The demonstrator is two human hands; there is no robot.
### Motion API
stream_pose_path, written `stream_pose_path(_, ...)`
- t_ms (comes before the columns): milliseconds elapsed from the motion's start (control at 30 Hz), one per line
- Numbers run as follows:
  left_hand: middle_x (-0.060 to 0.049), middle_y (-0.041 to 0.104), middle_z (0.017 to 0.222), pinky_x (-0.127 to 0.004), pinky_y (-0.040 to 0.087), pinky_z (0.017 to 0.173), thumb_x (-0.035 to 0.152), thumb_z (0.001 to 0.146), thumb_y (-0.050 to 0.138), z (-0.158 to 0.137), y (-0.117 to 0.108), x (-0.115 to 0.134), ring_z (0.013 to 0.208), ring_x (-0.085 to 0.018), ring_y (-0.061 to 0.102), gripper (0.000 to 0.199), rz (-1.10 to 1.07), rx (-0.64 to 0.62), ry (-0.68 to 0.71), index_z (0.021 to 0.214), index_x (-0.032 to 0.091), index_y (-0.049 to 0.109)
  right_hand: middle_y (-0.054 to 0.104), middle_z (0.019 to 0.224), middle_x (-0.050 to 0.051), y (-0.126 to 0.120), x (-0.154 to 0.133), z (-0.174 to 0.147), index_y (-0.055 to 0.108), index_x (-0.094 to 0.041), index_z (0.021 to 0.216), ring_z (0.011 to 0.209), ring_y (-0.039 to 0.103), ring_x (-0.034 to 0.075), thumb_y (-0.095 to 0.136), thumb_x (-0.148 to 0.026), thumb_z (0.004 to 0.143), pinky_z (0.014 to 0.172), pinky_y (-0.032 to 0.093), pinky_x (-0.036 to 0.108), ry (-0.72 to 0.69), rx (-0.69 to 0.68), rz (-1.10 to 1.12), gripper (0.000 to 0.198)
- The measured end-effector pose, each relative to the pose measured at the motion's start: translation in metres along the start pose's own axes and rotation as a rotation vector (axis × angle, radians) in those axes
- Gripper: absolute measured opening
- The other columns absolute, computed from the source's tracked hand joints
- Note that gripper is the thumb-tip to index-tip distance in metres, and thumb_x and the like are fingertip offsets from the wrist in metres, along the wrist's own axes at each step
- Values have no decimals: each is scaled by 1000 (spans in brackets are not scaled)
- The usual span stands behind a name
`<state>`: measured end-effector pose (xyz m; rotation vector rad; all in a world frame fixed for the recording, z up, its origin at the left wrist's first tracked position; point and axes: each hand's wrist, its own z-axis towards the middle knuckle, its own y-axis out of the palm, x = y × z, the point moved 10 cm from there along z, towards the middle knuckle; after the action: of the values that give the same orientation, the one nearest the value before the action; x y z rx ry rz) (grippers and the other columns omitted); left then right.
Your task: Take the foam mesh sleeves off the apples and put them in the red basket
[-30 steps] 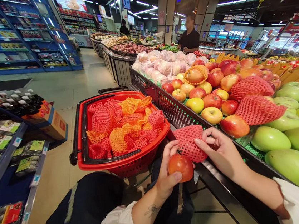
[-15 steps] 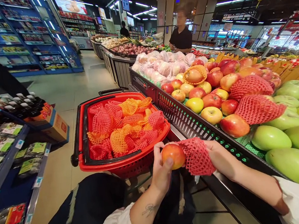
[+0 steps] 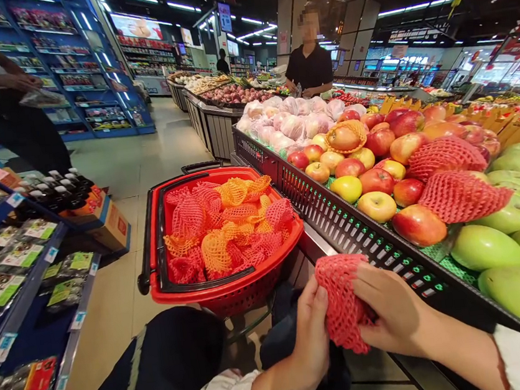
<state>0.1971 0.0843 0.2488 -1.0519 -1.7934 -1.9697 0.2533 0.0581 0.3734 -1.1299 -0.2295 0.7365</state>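
Observation:
Both of my hands are closed on a red foam fruit net (image 3: 340,301) in front of the fruit display. My left hand (image 3: 307,324) presses on its left side with thumb and fingers. From the right, my right hand (image 3: 389,305) wraps its fingers over the net's edge. The net bulges between them, and the apple seen earlier is hidden from sight. To the left of my hands is a red shopping basket (image 3: 228,290) filled with loose pink foam nets (image 3: 187,212) and orange foam nets (image 3: 216,250).
A black slatted display rim (image 3: 317,204) runs along my right. Behind it lie red-yellow apples (image 3: 376,205), large green fruit (image 3: 486,247) and bagged fruit (image 3: 302,115). A packaged-goods shelf (image 3: 57,268) stands at left. One person (image 3: 309,67) is behind the display, another (image 3: 0,105) at far left.
The net has moved from beside the apple to between both hands, and the apple no longer shows. My hands have come closer together. The person at left has come further into view.

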Motion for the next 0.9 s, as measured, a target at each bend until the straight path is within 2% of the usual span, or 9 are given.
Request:
stream_pose_path(67, -7, 73, 119, -40, 43, 111, 63, 83, 69, -6, 4, -5, 122, -28, 61, 49, -60, -47, -12, 111, 23, 74, 64, 74, 5, 3, -6, 1, 56, -22, 79, 68, 58, 24, 61, -14, 64, 58, 50, 36, -28, -40, -51, 18)
stream_pose_path(167, -8, 73, 120, -44, 45, 111, 53, 73, 80, -4, 9, -1, 123, -32, 62, 55, -114, -132, 0, 118, 22, 72, 67, 80, 5, 4, -8, 4, 58, -21, 86, 74, 62, 25, 65, -12, 63, 65, 53, 38, -36, -88, -39, 26)
stream_pose_path(233, -8, 75, 115, -45, 46, 111, 44, 67, 84, 4, 7, 0, 120, -33, 63, 57, -140, -122, -28, 118, 21, 71, 70, 87, 6, 3, -1, 6, 58, -21, 92, 79, 64, 25, 67, -13, 66, 70, 55, 39, 10, -109, 31, 28)
stream_pose_path(333, -8, 77, 103, -47, 45, 111, 46, 71, 81, 16, 2, -2, 119, -34, 65, 44, -206, -72, -99, 106, 19, 74, 71, 98, 9, 4, 11, 7, 58, -21, 98, 87, 67, 25, 68, -17, 75, 77, 57, 40, 81, -122, 111, 25)
stream_pose_path(433, -9, 78, 103, -49, 43, 113, 49, 76, 79, 19, 4, -3, 122, -34, 64, 42, -203, -94, -103, 106, 19, 74, 72, 96, 8, 1, 19, 5, 58, -22, 95, 87, 68, 26, 69, -18, 76, 79, 56, 42, 130, -63, 103, 22)
stream_pose_path(633, -9, 77, 116, -51, 38, 117, 47, 74, 82, 10, 4, -13, 127, -35, 61, 52, -182, -192, -83, 118, 21, 73, 70, 102, 10, -2, 22, 0, 60, -20, 105, 94, 67, 28, 71, -16, 67, 77, 58, 41, 196, 63, 95, 40)
stream_pose_path(767, -10, 77, 118, -51, 37, 119, 54, 75, 80, 11, 1, -18, 131, -35, 59, 55, -187, -197, -163, 118, 21, 74, 71, 106, 11, 1, 19, 0, 61, -19, 108, 98, 67, 28, 73, -18, 69, 83, 59, 41, 176, 40, 148, 41)
stream_pose_path(900, -12, 74, 126, -50, 37, 120, 71, 79, 66, 21, 0, -7, 135, -35, 55, 68, -235, -119, -208, 118, 17, 75, 71, 122, 13, -4, 12, 0, 55, -19, 129, 112, 68, 27, 72, -30, 85, 95, 57, 41, 57, 39, 126, 48)
